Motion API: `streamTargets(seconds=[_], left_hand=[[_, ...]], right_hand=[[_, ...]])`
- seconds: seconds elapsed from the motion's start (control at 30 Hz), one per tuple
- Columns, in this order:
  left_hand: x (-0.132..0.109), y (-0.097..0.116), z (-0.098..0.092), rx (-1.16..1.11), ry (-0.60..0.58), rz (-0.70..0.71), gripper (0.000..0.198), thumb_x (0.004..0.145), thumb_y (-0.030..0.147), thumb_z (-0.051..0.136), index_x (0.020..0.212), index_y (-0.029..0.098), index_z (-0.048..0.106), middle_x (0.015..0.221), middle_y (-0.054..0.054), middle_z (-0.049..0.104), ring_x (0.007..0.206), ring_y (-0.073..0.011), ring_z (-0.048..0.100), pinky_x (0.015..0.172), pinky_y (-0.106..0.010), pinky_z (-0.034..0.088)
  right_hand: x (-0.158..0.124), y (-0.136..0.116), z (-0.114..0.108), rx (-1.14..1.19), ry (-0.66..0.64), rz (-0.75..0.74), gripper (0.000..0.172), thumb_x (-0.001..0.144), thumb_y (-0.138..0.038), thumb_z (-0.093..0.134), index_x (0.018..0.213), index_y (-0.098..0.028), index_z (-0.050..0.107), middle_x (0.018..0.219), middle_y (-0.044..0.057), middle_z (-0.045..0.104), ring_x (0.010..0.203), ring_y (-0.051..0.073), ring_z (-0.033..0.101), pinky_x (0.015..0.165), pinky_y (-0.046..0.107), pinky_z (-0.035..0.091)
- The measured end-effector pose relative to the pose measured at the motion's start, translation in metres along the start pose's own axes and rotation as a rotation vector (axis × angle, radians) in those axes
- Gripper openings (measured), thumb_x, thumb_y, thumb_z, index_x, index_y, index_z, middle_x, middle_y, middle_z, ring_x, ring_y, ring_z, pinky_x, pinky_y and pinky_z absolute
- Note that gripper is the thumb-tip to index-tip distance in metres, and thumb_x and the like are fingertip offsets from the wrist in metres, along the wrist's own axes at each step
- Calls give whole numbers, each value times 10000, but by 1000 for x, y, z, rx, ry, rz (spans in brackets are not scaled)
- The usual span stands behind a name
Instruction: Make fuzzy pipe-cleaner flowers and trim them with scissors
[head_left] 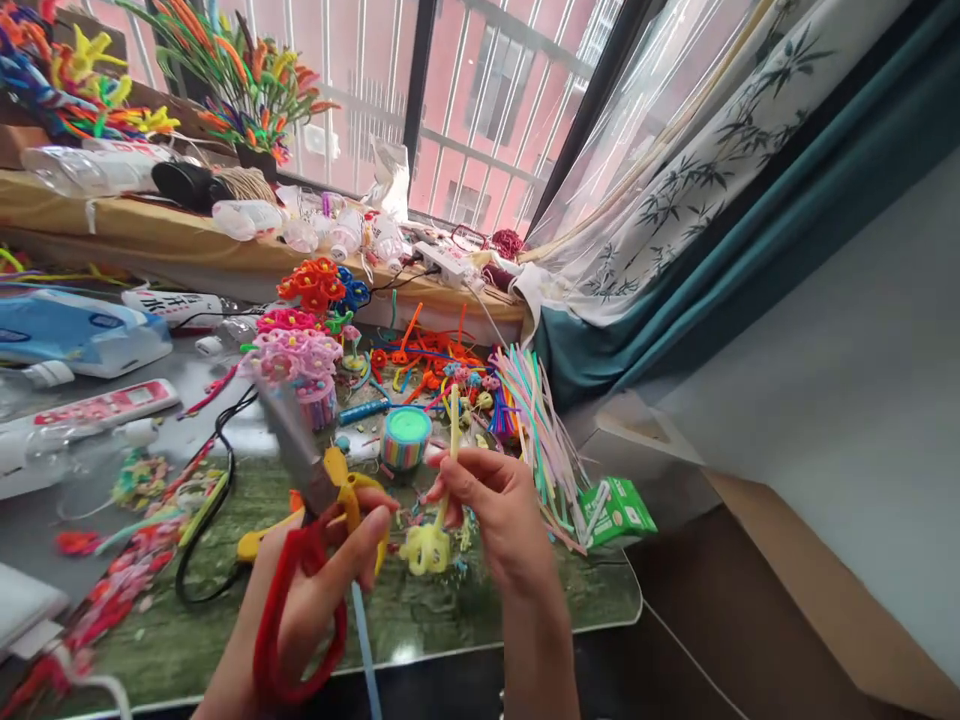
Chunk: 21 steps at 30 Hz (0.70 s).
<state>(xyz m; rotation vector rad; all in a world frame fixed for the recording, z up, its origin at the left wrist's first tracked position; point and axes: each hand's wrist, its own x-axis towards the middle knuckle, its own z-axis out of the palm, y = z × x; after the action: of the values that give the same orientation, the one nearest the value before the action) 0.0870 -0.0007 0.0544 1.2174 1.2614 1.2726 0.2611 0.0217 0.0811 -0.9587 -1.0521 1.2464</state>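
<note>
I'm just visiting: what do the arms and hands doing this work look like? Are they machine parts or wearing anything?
They're a person's. The left hand and right hand are ungloved, with no cables or markings visible. Both forearms look bare where they show, without sleeves; no rings or watch can be made out.

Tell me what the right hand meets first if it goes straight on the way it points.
Probably the striped cylinder with the green top, just up and left of the right hand in the picture. Depth is unclear from one view, so the hand might pass above it.
</note>
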Motion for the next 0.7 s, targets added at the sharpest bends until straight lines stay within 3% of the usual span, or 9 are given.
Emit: streamTargets(seconds=[0.13,0.3,0.43,0.5,0.6,0.7], left_hand=[[5,13,10,18,-116,-22,406,794,622,812,805,217,804,631,24,670,567,-127,509,540,-238,388],[6,12,27,43,-222,-40,446,807,645,770,707,211,737,682,-21,712,661,-196,614,625,-285,472],[-2,4,25,122,-101,-27,504,875,737,669,851,240,745,630,39,554,595,-163,480,560,-267,381],[-9,-2,17,165,-41,-7,568,822,802,681,967,259,760,735,11,634,674,-199,549,580,-277,399],[-22,-15,3,345,43,59,640,732,862,699,1008,286,741,995,-53,767,1005,-333,696,733,-322,487],[-34,-28,-7,616,125,24,642,755,871,648,1024,295,739,989,-69,820,989,-380,745,763,-362,481]], right_hand=[[-12,11,8,74,-14,53,386,763,-610,924,856,-235,913,617,8,731,439,111,549,452,264,439],[-13,20,2,50,43,-6,416,770,-659,904,821,-246,908,710,-10,653,445,85,464,437,272,399],[-16,29,-13,-191,113,-83,428,890,-670,801,808,-258,885,737,29,730,638,188,640,583,306,491],[-17,31,-23,-351,167,-138,430,967,-642,729,811,-262,856,756,39,768,729,229,692,682,330,512],[-18,30,-37,-541,184,-245,454,1039,-623,637,816,-275,824,777,39,768,762,247,695,704,344,479],[-18,27,-44,-666,163,-343,456,1080,-606,583,855,-297,832,786,45,750,748,251,679,666,347,443]])
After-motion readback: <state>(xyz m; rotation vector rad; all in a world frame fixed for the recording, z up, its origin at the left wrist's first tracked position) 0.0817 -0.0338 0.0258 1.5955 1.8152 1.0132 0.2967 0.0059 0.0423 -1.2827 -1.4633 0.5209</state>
